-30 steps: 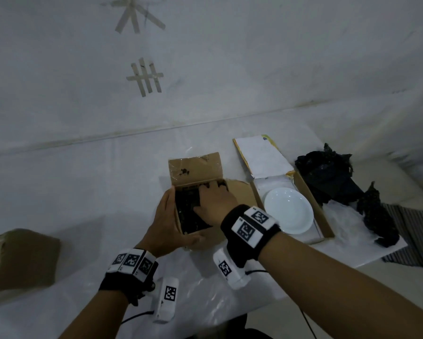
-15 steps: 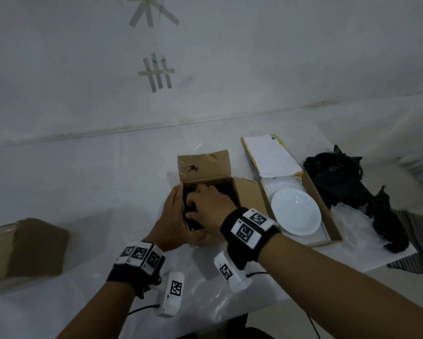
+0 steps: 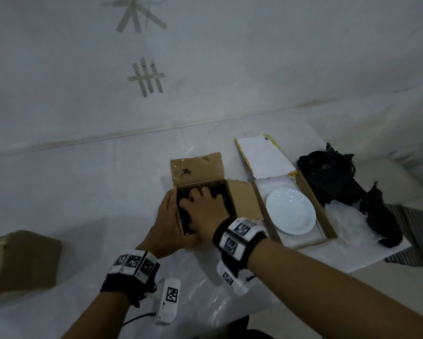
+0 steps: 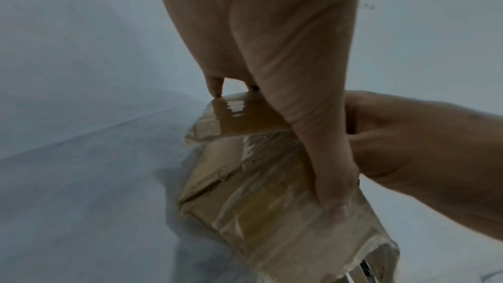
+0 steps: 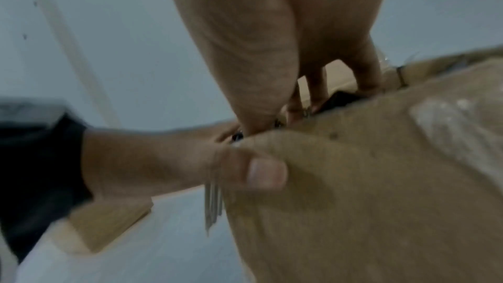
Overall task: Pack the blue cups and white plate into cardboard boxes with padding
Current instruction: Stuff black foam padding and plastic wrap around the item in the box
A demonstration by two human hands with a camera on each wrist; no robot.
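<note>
1. A person's left hand [image 3: 165, 225] grips the near-left corner of a small brown cardboard box [image 3: 242, 204] with taped flaps, thumb on the near wall and fingers along the left wall, apparently to steady it on the white plastic-covered table [image 3: 88, 192].
2. The right hand [image 3: 203, 206] reaches into the box, its spread fingers pressing down on crumpled black padding [image 3: 226, 194] inside, probably to bed it in.
3. Whether the blue cups lie beneath that padding cannot be told; none shows in any view.
4. Just to the right, a round white plate [image 3: 290, 211] lies flat in a shallow open cardboard tray-box [image 3: 329, 223] lined with white sheet, its white-faced lid [image 3: 262, 156] folded back; no padding covers the plate yet.
5. More loose black crumpled padding [image 3: 332, 174] is heaped beyond that box, within reach for the plate.
6. A closed brown cardboard box [image 3: 22, 263] sits well apart at the table's left.
</note>
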